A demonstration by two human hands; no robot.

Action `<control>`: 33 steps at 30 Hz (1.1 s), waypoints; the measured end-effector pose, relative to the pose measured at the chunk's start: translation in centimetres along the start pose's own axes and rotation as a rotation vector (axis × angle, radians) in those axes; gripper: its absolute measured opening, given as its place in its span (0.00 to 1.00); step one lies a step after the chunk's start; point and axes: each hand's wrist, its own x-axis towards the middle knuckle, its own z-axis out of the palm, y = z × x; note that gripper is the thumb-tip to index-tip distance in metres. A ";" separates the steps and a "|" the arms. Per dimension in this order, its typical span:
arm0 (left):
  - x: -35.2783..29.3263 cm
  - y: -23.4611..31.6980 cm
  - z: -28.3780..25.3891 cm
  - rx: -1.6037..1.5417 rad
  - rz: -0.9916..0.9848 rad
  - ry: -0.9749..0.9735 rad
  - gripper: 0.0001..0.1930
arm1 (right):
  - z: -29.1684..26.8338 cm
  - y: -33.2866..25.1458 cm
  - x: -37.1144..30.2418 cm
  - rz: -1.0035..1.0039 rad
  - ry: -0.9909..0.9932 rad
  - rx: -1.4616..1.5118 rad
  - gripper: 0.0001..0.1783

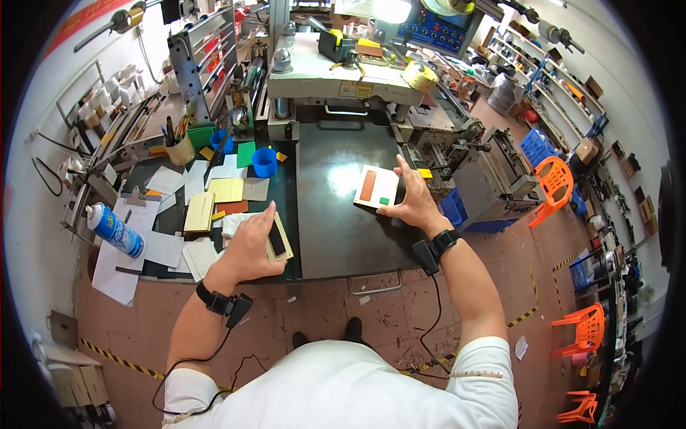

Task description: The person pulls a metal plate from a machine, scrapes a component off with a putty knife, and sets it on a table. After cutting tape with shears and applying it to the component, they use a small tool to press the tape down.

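My right hand (416,199) is at the right side of a cream-coloured square block (365,198), thumb and fingers spread. Its thumb reaches the block's lower right corner; whether it presses there I cannot tell. A brown strip and a small green square lie on the block's top, and the block rests on a dark metal plate (332,239). My left hand (249,249) is open, fingers stretched, over a cream board (286,248) with a black strip on it. The hand hides much of that board. White cloth or paper (232,223) shows beside it.
Left of the plate lie yellow pads (199,212), paper sheets (163,249) and a blue-white spray can (116,230). Blue cups (264,163) stand behind them. A white-topped machine head (336,71) rises at the back. A metal handle (375,289) projects from the plate's front.
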 end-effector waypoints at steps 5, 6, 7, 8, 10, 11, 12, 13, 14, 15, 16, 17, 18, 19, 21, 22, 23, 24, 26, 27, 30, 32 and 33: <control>2.1 3.1 -1.7 -0.038 -0.092 -0.048 0.55 | 0.8 2.0 0.1 0.062 -0.102 0.041 0.72; 2.5 3.7 -1.4 -0.003 -0.056 -0.046 0.55 | 0.9 2.3 0.0 0.050 -0.108 0.044 0.71; 3.0 4.2 -1.1 0.033 -0.016 -0.047 0.55 | 0.9 2.4 0.0 0.042 -0.112 0.047 0.71; 3.4 4.6 -0.8 0.068 0.025 -0.049 0.55 | 1.0 2.6 0.2 0.036 -0.112 0.058 0.71; 4.3 5.4 -0.3 0.109 0.023 -0.041 0.55 | 1.2 2.8 0.3 0.011 -0.108 0.088 0.71; 4.7 5.7 -0.1 0.141 0.030 -0.032 0.55 | 1.2 2.9 0.4 0.001 -0.104 0.103 0.71; 5.2 6.1 0.2 0.171 0.042 -0.023 0.55 | 1.1 3.0 0.6 0.001 -0.101 0.110 0.71; 5.5 6.1 0.3 0.177 0.041 -0.027 0.55 | 0.9 3.1 0.8 -0.023 -0.098 0.146 0.69; 5.4 5.9 0.1 0.204 0.026 -0.027 0.55 | 0.7 3.2 1.2 -0.049 -0.094 0.185 0.68; 5.2 5.5 -0.2 0.231 0.011 -0.026 0.55 | 0.3 3.3 1.3 -0.075 -0.089 0.223 0.66; 5.0 5.2 -0.5 0.257 -0.002 -0.025 0.55 | -0.1 3.6 1.3 -0.076 -0.084 0.231 0.66; 4.6 4.8 -0.8 0.266 -0.004 -0.026 0.55 | -0.7 3.8 1.3 -0.119 -0.020 0.190 0.63; 4.1 4.3 -1.1 0.266 -0.035 -0.065 0.54 | -1.3 4.1 1.3 -0.161 0.043 0.149 0.59; 3.5 4.0 -1.4 0.266 -0.072 -0.105 0.54 | -1.7 4.3 1.2 -0.204 0.105 0.111 0.56; 2.5 3.8 -1.3 0.274 -0.119 -0.143 0.54 | -3.1 5.0 0.1 -0.076 0.174 0.217 0.49; 2.0 3.9 -1.4 0.308 -0.131 -0.179 0.53 | -3.7 5.7 -0.7 0.055 0.237 0.312 0.42; 1.5 4.0 -1.4 0.340 -0.139 -0.214 0.53 | -3.5 7.1 -1.9 0.179 0.321 0.434 0.35; 1.0 4.1 -1.6 0.372 -0.150 -0.247 0.53 | -2.6 9.2 -3.5 0.302 0.401 0.556 0.29; 0.8 3.3 -0.7 0.402 -0.119 -0.217 0.52 | -1.1 15.0 -7.9 0.446 0.452 0.472 0.21; 0.3 3.0 -0.7 0.438 -0.091 -0.196 0.51 | -0.4 15.8 -10.0 0.565 0.485 0.574 0.20; -0.4 3.2 -0.5 0.446 -0.103 -0.150 0.47 | 2.7 17.8 -18.2 0.825 0.461 0.729 0.12; -0.9 3.1 -0.7 0.319 -0.106 -0.118 0.45 | 5.3 17.0 -24.1 0.854 0.505 0.746 0.09; -0.9 3.3 -0.5 0.182 -0.087 -0.096 0.43 | 6.9 16.3 -27.3 0.936 0.550 0.817 0.09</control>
